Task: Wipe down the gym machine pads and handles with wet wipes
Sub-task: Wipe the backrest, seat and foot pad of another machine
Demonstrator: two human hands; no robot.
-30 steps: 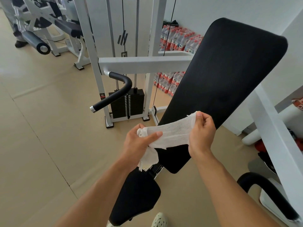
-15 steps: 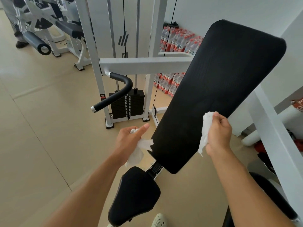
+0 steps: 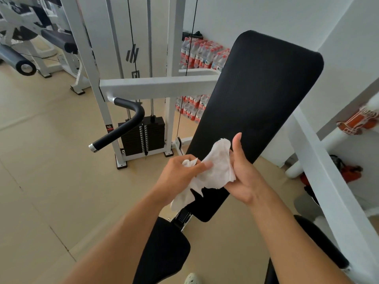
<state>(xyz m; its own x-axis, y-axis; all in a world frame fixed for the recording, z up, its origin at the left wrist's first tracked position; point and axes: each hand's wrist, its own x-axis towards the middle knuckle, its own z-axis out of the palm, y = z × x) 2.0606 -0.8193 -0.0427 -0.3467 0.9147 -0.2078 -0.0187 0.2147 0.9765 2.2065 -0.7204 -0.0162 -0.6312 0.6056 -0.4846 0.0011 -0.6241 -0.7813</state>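
The white wet wipe (image 3: 218, 169) is spread between my two hands in front of the lower end of the black back pad (image 3: 256, 95). My left hand (image 3: 178, 175) grips a bunched piece of wipe, its thumb pressing on the sheet, and a torn tail (image 3: 182, 199) hangs below it. My right hand (image 3: 244, 179) is turned palm inward with the thumb straight up. The wipe lies over its fingers, which are hidden under it. The black seat pad (image 3: 164, 253) is below my arms. A black curved handle (image 3: 123, 128) sticks out at the left.
The white machine frame bar (image 3: 155, 87) crosses behind the pad, with the weight stack (image 3: 143, 138) and cables beyond. Packs of water bottles (image 3: 201, 54) stand by the wall. A white sloping beam (image 3: 324, 171) and a second black handle (image 3: 320, 240) are at the right.
My hands, apart half a second ago with a piece of wipe in each, have come together. The right hand has let go its pinch and turned palm inward under the wipe.
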